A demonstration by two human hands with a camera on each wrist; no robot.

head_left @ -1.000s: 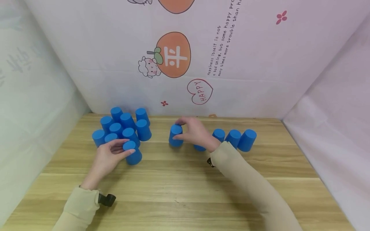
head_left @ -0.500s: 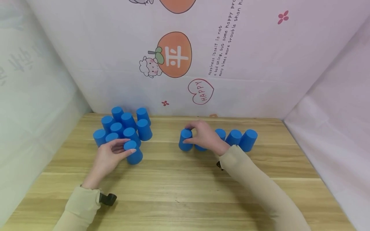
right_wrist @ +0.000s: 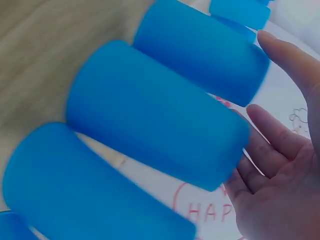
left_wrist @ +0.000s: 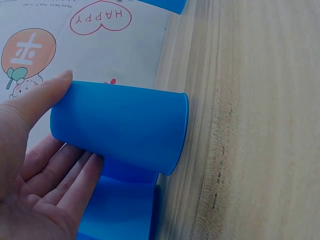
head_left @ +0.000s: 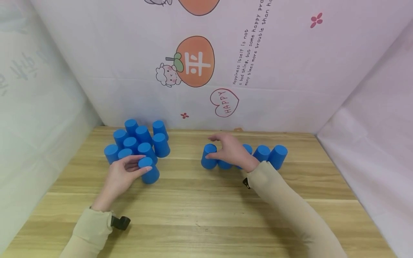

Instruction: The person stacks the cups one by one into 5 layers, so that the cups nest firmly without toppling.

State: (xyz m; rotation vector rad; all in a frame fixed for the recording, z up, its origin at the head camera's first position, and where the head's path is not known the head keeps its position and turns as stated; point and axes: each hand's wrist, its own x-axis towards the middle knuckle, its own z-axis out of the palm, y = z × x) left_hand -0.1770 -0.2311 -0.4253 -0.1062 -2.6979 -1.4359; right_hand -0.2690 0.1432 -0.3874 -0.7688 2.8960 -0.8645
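Observation:
My left hand (head_left: 120, 177) holds an upside-down blue plastic cup (head_left: 151, 176) between thumb and fingers, at the near corner of a group of like cups. In the left wrist view the thumb (left_wrist: 52, 95) lies at the narrow end of that cup (left_wrist: 120, 125), the fingers under it. My right hand (head_left: 233, 152) is spread loosely around the left end of a row of cups. Its thumb overlaps the end cup (head_left: 208, 163), while the fingertips stand off its top. In the right wrist view a gap shows between the thumb (right_wrist: 287, 57) and the fingers.
Several more upturned blue cups (head_left: 161, 147) are bunched at the back left. The rest of the row (head_left: 278, 157) runs right, partly hidden by the right hand. A printed white cloth (head_left: 274, 107) walls in the wooden table (head_left: 193, 208).
My right hand has slid a cup rightward to the left end of the row, and its fingers have loosened from it. The left hand has stayed at its cup.

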